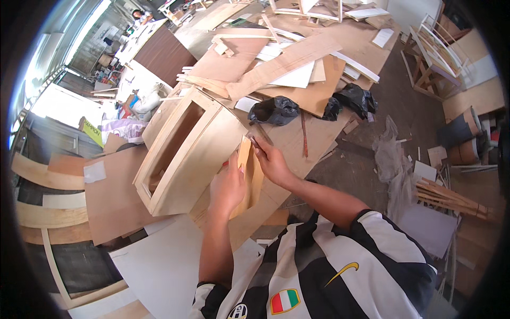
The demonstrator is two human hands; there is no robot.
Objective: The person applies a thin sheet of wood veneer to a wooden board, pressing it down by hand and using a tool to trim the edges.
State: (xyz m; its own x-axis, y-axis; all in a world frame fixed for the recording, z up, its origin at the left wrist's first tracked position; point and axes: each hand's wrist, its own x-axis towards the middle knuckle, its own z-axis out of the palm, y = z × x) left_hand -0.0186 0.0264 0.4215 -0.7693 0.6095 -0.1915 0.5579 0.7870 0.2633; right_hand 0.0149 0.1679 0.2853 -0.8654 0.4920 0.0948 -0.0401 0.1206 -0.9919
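Observation:
In front of my body, my left hand (229, 183) is closed around a narrow, yellowish wooden board (255, 183), which stands tilted on edge. At the board's far upper end is my right hand (272, 162), its fingers pinched on a small dark object too small to name. Just left of both hands rests a large pale wooden frame box (212, 133) with a long slot-like opening along its upper side. Beneath lies a plywood work surface (284, 183). My left fingers are partly hidden behind the board's edge.
Black plastic bags (273, 110) and a thin reddish rod (305, 135) lie beyond my hands. Plywood offcuts (289, 61) are heaped further back. Curved wooden pieces (50, 212) stand at the left; wood strips (451, 196) and clear plastic sheeting (392, 154) lie right. A person (142, 17) is far off.

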